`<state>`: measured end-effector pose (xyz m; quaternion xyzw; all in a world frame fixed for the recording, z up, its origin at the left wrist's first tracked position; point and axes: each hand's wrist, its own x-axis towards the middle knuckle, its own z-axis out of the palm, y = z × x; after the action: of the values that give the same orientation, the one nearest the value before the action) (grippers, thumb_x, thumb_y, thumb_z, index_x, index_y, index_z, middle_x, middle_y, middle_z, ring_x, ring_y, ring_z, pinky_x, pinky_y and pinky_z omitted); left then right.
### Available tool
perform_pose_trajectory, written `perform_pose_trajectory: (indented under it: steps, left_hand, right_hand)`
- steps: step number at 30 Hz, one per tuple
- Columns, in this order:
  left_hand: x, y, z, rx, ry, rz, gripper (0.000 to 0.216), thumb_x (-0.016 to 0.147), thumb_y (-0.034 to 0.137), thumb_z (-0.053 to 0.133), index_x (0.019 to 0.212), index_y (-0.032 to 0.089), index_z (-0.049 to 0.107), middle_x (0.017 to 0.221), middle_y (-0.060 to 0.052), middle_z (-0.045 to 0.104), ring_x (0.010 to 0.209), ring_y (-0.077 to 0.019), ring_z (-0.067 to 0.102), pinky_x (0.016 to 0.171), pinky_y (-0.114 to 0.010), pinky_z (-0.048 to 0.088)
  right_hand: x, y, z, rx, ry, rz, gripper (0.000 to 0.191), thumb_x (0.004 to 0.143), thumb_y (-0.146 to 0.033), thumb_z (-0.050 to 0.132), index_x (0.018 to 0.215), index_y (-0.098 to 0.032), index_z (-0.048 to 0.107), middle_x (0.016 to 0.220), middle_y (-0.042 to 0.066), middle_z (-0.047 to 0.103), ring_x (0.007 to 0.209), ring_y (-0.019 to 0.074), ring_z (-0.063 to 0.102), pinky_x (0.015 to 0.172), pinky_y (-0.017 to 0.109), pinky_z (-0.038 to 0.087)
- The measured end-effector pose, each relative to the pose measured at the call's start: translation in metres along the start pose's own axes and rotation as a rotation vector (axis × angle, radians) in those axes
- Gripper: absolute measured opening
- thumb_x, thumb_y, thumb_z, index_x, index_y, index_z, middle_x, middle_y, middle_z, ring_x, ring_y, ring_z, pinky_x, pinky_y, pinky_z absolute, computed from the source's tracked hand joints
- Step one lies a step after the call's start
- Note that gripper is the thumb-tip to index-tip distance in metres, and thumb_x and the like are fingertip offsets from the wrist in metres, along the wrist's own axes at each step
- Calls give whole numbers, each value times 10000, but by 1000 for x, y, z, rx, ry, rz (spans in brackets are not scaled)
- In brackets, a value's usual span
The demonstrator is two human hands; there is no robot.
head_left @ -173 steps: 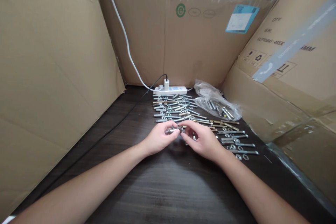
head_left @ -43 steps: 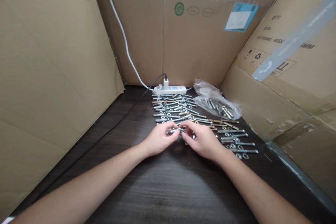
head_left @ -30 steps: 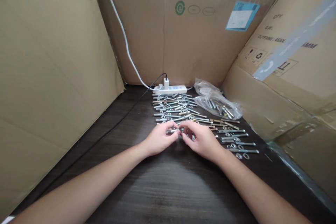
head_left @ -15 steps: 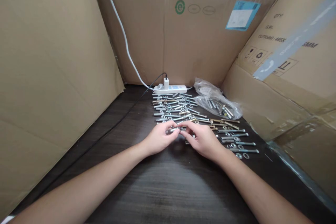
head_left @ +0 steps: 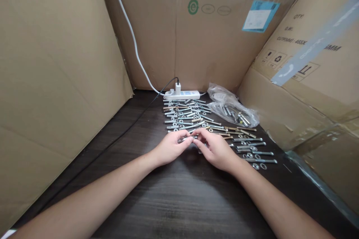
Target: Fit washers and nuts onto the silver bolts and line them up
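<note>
Left hand [head_left: 168, 150] fingers pinch a bolt [head_left: 184, 139]; right hand [head_left: 216, 150] fingers close on its end. Both just in front of bolt rows [head_left: 185, 115] on bench [head_left: 174, 201].

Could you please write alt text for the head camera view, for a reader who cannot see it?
Two bare hands, left hand and right hand, meet over a dark table, pinching a small metal bolt. Beyond lie rows of bolts and washers, a plastic bag of hardware, a white power strip and cardboard boxes.

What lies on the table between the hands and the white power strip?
Rows of bolts and washers fill the stretch from the hands to the power strip, in the head view.
</note>
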<state>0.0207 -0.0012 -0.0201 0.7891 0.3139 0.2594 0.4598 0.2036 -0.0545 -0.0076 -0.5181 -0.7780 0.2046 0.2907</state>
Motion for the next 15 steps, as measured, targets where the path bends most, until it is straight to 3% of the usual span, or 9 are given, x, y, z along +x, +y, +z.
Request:
perform_pose_trajectory:
  steps: [6,15]
  left_hand:
    - [-1,2,-2,-90,-72,20,270,915,363,406,839,148,551,826,-4,555,789,-138,492,749,-250,394]
    - [-2,4,-1,-42,-69,31,250,923,327,387,746,163,451,715,33,427,681,-109,396,661,-229,339]
  right_hand:
    - [0,3,1,96,-11,3,153,929,-308,453,1020,-196,504,704,-14,571,610,128,526,585,248,393]
    - [1,8,5,267,271,38,143,925,-329,454,981,-198,469,671,-19,512,562,121,495,536,241,409]
